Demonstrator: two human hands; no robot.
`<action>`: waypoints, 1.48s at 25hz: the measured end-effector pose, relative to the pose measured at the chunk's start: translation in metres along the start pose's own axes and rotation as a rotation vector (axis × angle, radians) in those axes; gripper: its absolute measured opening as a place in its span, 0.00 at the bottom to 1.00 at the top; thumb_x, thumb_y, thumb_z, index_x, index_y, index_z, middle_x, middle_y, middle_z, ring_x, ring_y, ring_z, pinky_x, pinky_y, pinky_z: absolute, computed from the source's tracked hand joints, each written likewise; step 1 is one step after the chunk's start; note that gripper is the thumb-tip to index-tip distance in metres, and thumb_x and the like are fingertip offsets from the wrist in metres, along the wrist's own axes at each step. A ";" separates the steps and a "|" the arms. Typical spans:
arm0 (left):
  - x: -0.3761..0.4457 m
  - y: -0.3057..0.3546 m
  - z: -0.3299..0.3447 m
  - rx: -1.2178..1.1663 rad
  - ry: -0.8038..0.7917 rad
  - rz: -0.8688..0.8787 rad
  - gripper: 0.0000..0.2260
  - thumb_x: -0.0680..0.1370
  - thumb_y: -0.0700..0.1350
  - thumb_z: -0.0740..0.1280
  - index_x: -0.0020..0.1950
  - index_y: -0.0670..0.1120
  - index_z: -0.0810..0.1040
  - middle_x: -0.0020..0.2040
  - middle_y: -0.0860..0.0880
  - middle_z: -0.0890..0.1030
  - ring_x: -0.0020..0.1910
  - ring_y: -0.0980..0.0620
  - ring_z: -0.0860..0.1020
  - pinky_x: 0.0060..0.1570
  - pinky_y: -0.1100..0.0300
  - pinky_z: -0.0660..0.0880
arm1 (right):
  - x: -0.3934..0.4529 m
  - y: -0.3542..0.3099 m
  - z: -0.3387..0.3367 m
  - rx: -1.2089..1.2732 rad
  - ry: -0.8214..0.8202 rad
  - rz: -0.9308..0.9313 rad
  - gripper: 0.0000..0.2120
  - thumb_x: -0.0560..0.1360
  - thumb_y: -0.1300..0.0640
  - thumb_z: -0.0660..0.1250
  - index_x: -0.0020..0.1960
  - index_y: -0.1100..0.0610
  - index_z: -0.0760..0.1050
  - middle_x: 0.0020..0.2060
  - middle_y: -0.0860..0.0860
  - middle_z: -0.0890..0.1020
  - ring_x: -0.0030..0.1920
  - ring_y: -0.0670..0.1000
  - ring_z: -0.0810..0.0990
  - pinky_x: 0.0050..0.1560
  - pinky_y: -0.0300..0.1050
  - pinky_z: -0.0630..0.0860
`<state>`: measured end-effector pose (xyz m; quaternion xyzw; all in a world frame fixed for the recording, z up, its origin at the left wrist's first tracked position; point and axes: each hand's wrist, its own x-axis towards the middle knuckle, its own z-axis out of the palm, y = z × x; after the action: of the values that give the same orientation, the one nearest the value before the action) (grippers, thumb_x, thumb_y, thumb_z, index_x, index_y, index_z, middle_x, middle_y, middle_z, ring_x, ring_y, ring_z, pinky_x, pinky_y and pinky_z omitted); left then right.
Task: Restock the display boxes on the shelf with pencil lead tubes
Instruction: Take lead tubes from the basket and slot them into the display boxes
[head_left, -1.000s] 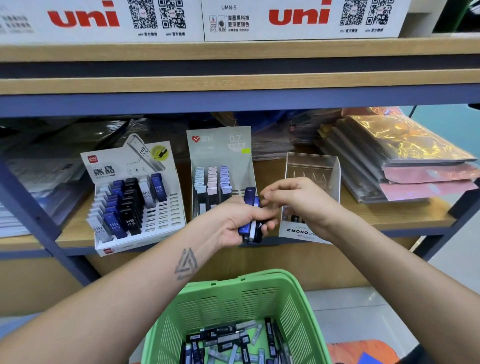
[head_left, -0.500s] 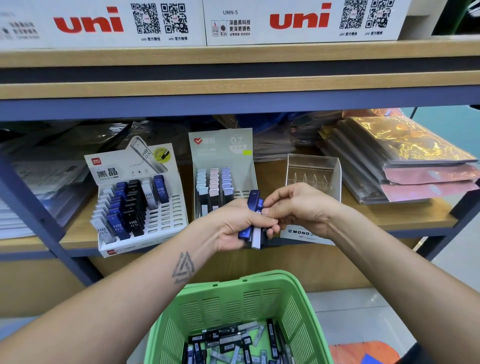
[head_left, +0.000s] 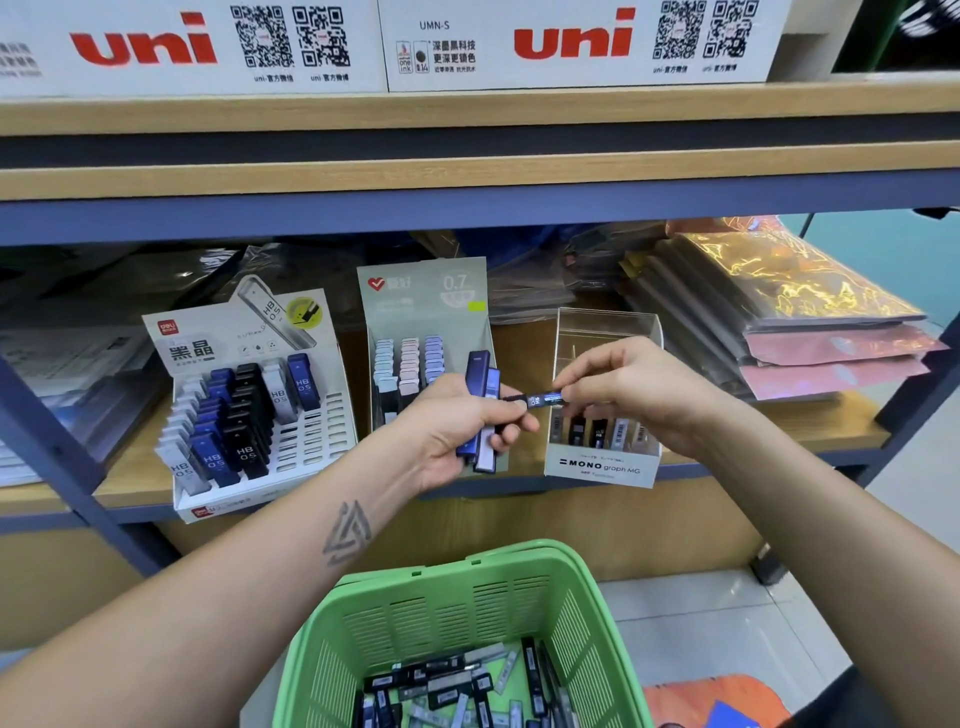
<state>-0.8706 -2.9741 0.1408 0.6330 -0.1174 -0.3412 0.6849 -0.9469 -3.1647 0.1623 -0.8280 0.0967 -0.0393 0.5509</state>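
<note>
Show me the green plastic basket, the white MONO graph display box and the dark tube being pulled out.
Green plastic basket (head_left: 441, 564): head view, far rim.
White MONO graph display box (head_left: 600, 466): head view, front label.
Dark tube (head_left: 540, 399): head view, printed middle.

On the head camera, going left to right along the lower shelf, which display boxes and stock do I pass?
White HB 0.5 display box → grey 0.7 display box → clear MONO graph display box → stack of shiny packets.
</note>
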 end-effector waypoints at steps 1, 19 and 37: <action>0.002 0.000 0.003 0.039 0.007 0.036 0.05 0.79 0.30 0.66 0.54 0.33 0.77 0.41 0.35 0.81 0.27 0.52 0.73 0.26 0.66 0.69 | -0.003 -0.002 -0.003 -0.120 -0.013 -0.054 0.03 0.74 0.62 0.75 0.45 0.56 0.85 0.40 0.54 0.87 0.43 0.51 0.85 0.45 0.43 0.79; 0.012 -0.016 0.024 -0.026 -0.027 -0.037 0.05 0.78 0.31 0.68 0.43 0.37 0.77 0.37 0.38 0.79 0.27 0.52 0.73 0.24 0.65 0.70 | -0.011 0.035 -0.021 -0.591 0.320 -0.101 0.11 0.72 0.63 0.77 0.52 0.52 0.83 0.40 0.48 0.82 0.41 0.48 0.82 0.42 0.38 0.77; 0.009 -0.018 0.024 -0.126 -0.074 -0.207 0.01 0.78 0.32 0.66 0.49 0.35 0.76 0.40 0.37 0.82 0.32 0.49 0.78 0.28 0.64 0.75 | -0.007 0.042 0.003 -0.904 0.394 -0.169 0.09 0.75 0.65 0.69 0.50 0.55 0.85 0.48 0.53 0.86 0.48 0.57 0.83 0.49 0.54 0.82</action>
<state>-0.8834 -2.9979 0.1254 0.5845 -0.0547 -0.4399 0.6796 -0.9578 -3.1762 0.1229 -0.9656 0.1391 -0.1938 0.1033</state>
